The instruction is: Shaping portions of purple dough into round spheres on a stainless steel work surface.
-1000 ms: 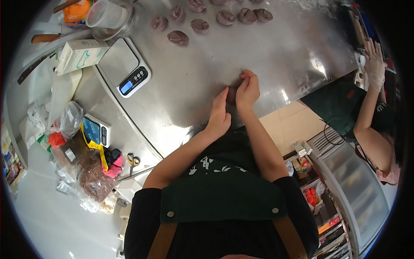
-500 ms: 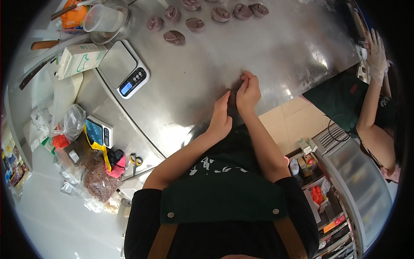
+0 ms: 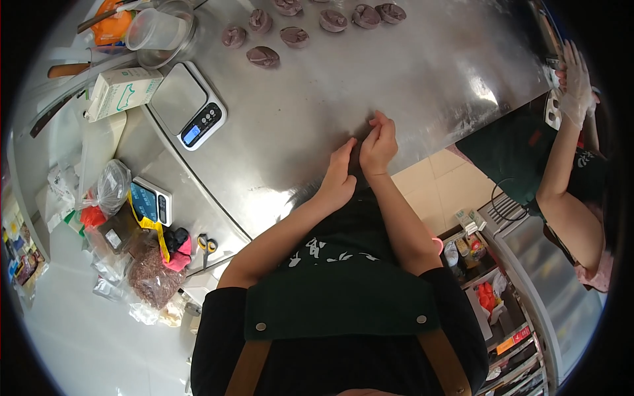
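Dough pieces [image 3: 294, 37], purplish and folded on top, sit in a loose cluster at the far side of the steel counter [image 3: 297, 99], well apart from the worker. Close to the near edge, the left hand [image 3: 337, 181] and the right hand [image 3: 378, 146] face each other, fingers curved; I cannot tell whether they grip anything in the dark gap between them. Left of them stands a white digital scale [image 3: 188, 105], a white carton [image 3: 124, 94] beside it. Over at the right, a co-worker's gloved hand [image 3: 577, 86] is raised.
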Motion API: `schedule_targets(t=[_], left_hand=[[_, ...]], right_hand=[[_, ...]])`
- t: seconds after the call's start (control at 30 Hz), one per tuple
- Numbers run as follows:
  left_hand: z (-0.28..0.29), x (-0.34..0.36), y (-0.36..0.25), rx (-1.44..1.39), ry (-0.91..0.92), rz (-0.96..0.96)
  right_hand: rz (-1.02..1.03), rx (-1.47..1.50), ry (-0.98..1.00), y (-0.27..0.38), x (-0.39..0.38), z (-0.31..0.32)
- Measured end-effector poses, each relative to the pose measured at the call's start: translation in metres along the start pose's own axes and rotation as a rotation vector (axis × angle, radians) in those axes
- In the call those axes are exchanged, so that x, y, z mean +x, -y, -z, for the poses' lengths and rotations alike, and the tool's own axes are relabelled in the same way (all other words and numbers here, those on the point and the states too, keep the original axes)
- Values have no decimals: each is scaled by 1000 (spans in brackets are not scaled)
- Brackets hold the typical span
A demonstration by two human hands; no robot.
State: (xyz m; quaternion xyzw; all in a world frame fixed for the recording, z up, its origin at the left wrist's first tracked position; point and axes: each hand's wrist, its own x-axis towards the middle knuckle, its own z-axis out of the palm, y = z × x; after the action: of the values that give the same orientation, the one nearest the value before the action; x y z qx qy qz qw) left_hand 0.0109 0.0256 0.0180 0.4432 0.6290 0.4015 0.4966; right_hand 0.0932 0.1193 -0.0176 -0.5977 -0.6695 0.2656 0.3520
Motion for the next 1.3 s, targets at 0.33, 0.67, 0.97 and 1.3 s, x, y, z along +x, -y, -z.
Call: schedule_targets(t=[0.33, 0.67, 0.97, 1.3], left_hand=[[8, 12, -14, 2, -156, -114], [13, 19, -5, -6, -172, 7], [-3, -2, -5, 44, -145, -58], [-1, -3, 3, 49, -117, -56]], right_hand=[[-181, 126, 34, 33, 35, -14], [-50, -100, -12, 8, 19, -29], [-138, -86, 31, 16, 11, -18], [-51, -34, 30, 25, 12, -10]])
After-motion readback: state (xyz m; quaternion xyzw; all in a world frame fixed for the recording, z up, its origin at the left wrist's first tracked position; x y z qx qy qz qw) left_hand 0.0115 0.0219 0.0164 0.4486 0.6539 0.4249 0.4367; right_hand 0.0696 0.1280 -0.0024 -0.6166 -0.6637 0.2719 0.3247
